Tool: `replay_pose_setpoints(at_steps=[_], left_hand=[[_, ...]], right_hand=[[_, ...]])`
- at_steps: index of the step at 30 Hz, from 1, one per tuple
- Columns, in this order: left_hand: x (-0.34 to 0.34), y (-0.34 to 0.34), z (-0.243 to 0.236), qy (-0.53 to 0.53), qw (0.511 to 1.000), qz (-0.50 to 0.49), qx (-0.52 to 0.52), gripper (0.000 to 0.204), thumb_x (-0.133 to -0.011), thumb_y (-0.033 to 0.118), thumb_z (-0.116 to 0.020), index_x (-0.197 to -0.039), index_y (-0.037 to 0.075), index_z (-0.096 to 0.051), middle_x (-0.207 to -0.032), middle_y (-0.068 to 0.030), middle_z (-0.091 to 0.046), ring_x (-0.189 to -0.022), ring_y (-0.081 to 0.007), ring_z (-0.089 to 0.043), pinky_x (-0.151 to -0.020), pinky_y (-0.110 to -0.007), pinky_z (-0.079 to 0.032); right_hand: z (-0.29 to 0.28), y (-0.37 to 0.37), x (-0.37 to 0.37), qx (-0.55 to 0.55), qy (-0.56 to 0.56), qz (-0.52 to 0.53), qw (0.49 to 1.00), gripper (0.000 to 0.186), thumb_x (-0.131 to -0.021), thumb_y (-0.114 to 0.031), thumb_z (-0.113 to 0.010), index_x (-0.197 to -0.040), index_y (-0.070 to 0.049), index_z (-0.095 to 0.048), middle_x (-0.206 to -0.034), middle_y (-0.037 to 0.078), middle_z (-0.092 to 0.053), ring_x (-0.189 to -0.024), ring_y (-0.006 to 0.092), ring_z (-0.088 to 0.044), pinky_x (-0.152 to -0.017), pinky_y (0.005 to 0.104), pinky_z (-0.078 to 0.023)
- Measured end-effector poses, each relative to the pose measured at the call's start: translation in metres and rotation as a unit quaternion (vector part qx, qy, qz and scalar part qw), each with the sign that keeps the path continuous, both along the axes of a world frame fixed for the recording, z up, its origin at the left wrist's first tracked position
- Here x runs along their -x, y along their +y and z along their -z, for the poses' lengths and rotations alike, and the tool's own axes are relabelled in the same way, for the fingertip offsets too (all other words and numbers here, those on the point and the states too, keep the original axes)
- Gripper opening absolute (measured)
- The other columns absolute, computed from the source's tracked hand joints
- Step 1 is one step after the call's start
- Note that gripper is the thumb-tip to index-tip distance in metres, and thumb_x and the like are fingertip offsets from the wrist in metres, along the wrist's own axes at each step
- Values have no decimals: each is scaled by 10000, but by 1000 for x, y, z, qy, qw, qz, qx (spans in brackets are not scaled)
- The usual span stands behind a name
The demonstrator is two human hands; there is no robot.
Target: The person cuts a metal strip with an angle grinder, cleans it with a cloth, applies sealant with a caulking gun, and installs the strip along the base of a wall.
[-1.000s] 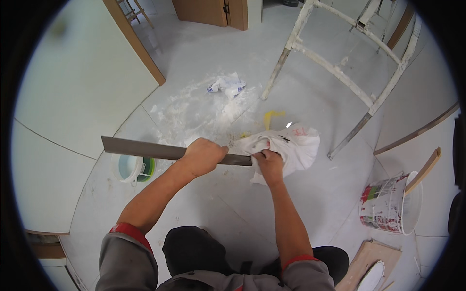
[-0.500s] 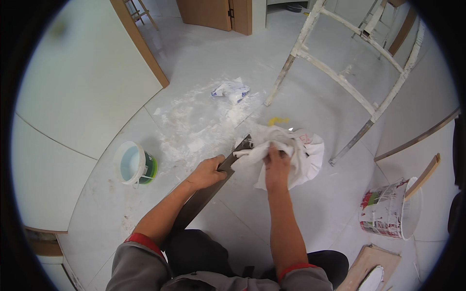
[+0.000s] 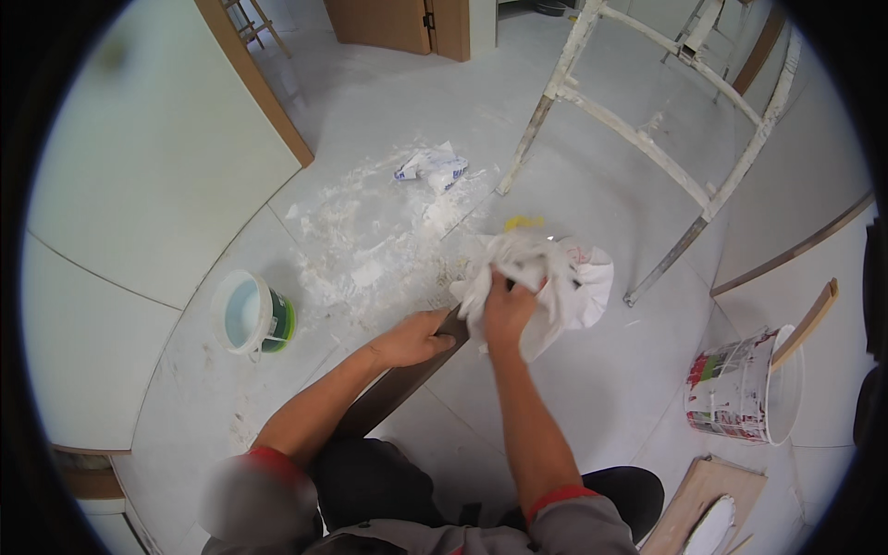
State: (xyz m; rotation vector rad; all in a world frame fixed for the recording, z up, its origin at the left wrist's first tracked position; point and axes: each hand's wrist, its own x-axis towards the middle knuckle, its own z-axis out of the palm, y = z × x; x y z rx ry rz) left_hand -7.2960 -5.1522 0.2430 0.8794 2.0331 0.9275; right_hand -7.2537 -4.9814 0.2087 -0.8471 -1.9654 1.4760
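My left hand (image 3: 416, 340) is closed round the edge of a long, flat, dark brown bar (image 3: 393, 393). The bar slants from beside my left knee up toward the middle of the floor. A crumpled white cloth (image 3: 583, 282) with faint red marks is bunched in my right hand (image 3: 507, 310), its fingers closed and partly hidden in the folds. The cloth lies over the bar's far end and covers it.
A white and green bucket (image 3: 245, 314) stands at left. On the right are a stained bucket (image 3: 731, 388) with a wooden stick (image 3: 805, 324) and a white-splattered ladder (image 3: 638, 139). A torn wrapper (image 3: 430, 166) lies among white powder (image 3: 361, 250).
My right hand has shifted slightly left with the cloth, which now covers the bar's far end seen bare before. My left hand has moved a little right.
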Motion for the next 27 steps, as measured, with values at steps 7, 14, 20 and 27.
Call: replay_pose_setpoints(at_steps=[7,14,20,27], left_hand=[[1,4,-5,-38,999,1,18,325,-913,172,-617,-1161,-35,-574,-1045,-243,-660,-972,-349,-614,-890,-403,-470],[3,-11,-8,-116,993,9,-22,344,-931,158,-613,-1225,-18,-587,-1058,-136,-670,-974,-201,-597,-887,-344,-469],[4,-67,-15,-279,954,-93,-57,317,-952,132,-621,-1249,21,-611,-1032,-20,-657,-962,-97,-584,-862,-277,-472],[-3,-54,-1,-353,925,-102,-94,315,-944,116,-630,-1246,25,-611,-1034,-38,-692,-973,-105,-627,-876,-279,-493]], right_hand=[[10,22,3,106,-51,-17,993,411,-888,-181,-736,-1202,68,-644,-1337,268,-588,-1288,397,-528,-1044,417,-432],[47,41,27,-114,-20,69,991,366,-927,-227,-688,-1110,85,-635,-1125,201,-689,-944,370,-696,-844,432,-545],[11,78,-2,333,39,-83,938,300,-993,-225,-584,-1160,22,-617,-937,104,-672,-860,207,-686,-725,298,-538],[91,28,-103,-228,-152,243,931,296,-939,-225,-672,-1079,29,-617,-933,143,-683,-869,319,-672,-776,419,-530]])
